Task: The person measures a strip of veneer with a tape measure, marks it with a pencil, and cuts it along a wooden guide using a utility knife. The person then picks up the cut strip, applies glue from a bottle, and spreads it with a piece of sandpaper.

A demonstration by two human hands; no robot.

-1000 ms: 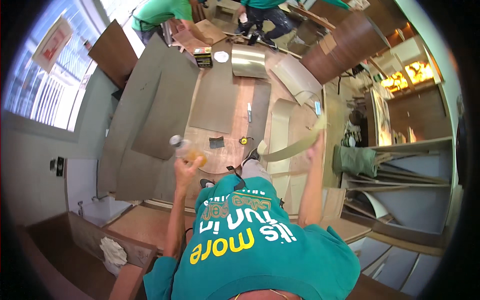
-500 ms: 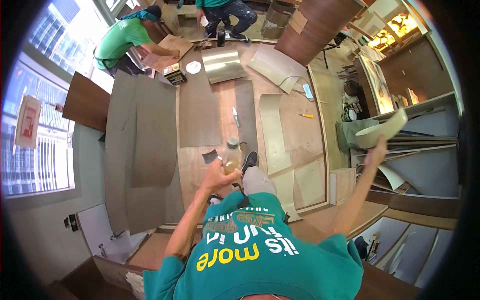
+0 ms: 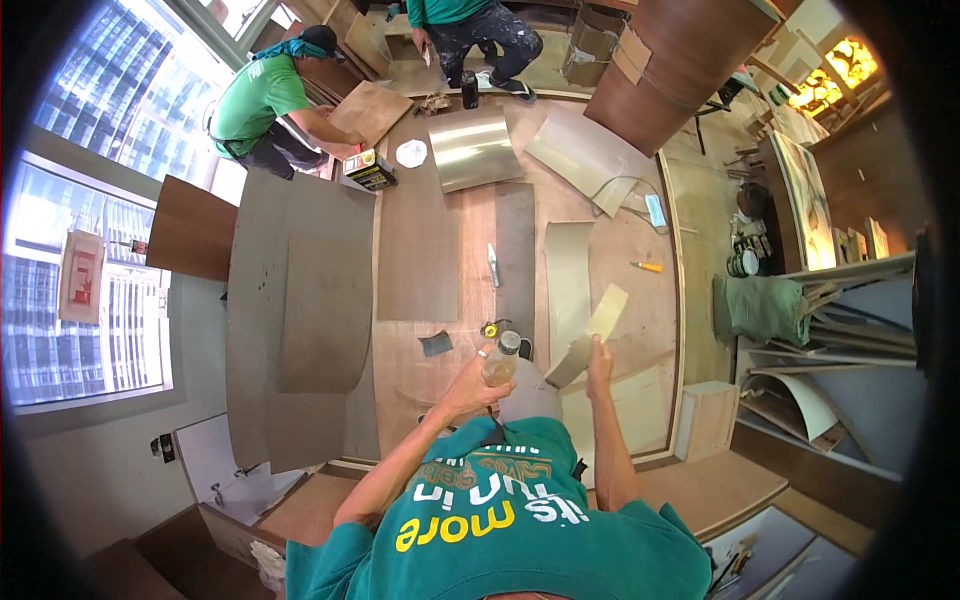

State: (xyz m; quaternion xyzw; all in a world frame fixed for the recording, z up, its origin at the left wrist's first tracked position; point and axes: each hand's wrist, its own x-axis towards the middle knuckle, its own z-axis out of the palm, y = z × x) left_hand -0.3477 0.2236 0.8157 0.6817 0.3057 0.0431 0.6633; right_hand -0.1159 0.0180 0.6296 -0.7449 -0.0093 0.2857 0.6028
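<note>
A clear bottle with a grey cap is in my left hand, fingers wrapped round it; some amber-tinted liquid seems to show inside. My right hand pinches a thin, bent pale strip, whose lower part looks greyer. The strip is to the right of the bottle, over the long pale sheet. Just beyond the bottle lies a yellow-and-black tape measure. A small dark square scrap is to the left of it. Farther off are a slim pale-handled tool and a yellow-handled tool.
Large brown-grey sheets cover the left side. A co-worker in green bends over a board at the far left, near a tin. Another person is at the back. A brown curved panel stands far right.
My right hand has come down and inward from the far right, bringing the pale strip near the bottle. The view has shifted slightly left; the bottle stays in my left hand.
</note>
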